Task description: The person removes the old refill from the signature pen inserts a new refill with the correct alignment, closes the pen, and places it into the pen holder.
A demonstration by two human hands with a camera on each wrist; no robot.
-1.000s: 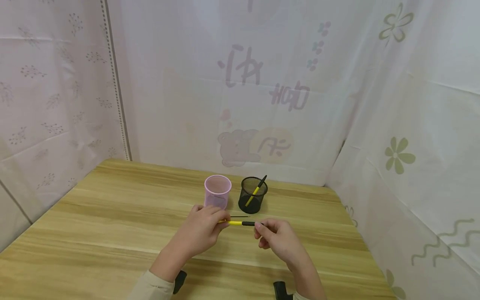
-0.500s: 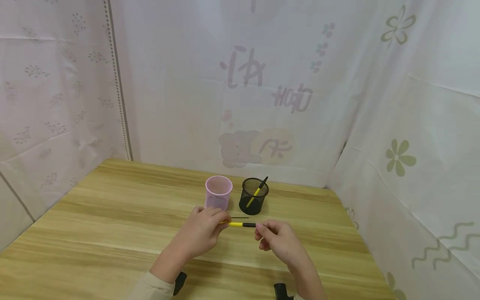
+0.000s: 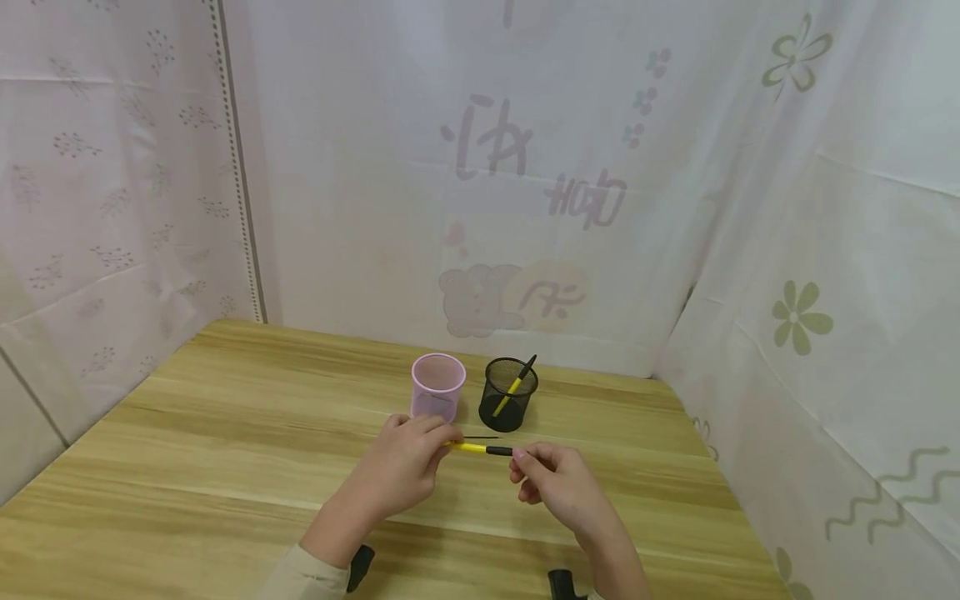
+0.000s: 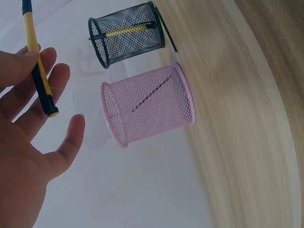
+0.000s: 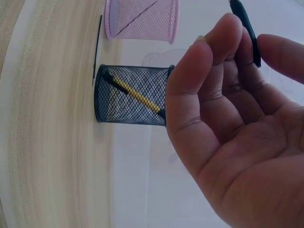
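A yellow pen with black ends (image 3: 474,448) spans the space between both hands, lying nearly level in the head view. My left hand (image 3: 408,458) holds its left end between thumb and fingers; the left wrist view shows the pen's black tip (image 4: 46,102) sticking out past them. With thumb and fingertips, my right hand (image 3: 558,483) pinches the black right end (image 5: 247,28). Behind the hands stand a pink mesh pen cup (image 3: 438,375) and, to its right, a black mesh pen cup (image 3: 491,408). A similar yellow and black pen (image 3: 516,386) leans inside the black cup.
A thin dark stick (image 3: 482,437) lies on the wooden table (image 3: 225,433) in front of the cups. Another thin dark line (image 4: 152,92) shows through the pink cup's mesh. Patterned curtains (image 3: 360,208) enclose the table at the back and sides.
The head view has shifted very slightly, so the scene sits a little lower. Both hands keep their hold on the pen, with almost no visible movement.
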